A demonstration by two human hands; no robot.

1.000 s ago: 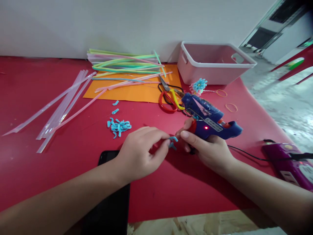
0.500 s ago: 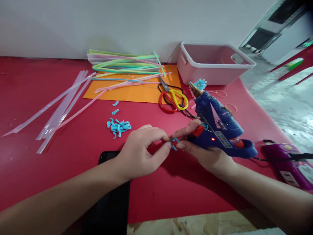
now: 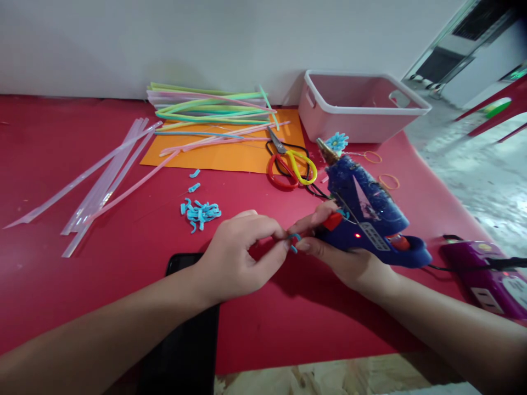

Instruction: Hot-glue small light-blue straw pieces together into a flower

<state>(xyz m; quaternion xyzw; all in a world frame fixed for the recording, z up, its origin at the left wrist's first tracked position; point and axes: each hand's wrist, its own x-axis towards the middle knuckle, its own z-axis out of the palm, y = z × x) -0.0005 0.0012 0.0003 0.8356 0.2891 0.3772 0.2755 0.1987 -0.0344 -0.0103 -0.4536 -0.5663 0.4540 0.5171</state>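
Over the middle of the red table, my left hand (image 3: 242, 255) pinches a small blue fuzzy piece (image 3: 295, 237) between thumb and forefinger. My right hand (image 3: 341, 252) has its thumb and fingertips at the other side of that piece. The same hand holds a blue glue gun (image 3: 366, 208), its nozzle pointing up and to the left and a red light lit on its side. A pile of short blue fuzzy pieces (image 3: 201, 213) lies left of my hands, with two more just behind it. A blue flower (image 3: 337, 142) shows behind the nozzle.
Scissors (image 3: 293, 164) and coloured fuzzy stems (image 3: 209, 107) rest on orange card (image 3: 197, 156). Clear strips (image 3: 111, 175) lie left. A pink basket (image 3: 358, 123) stands at the back, a purple power strip (image 3: 486, 274) at right, a black phone (image 3: 185, 340) under my left forearm.
The glue gun has tilted and shifted very slightly to the left. Both hands have stayed almost still around the small blue piece.
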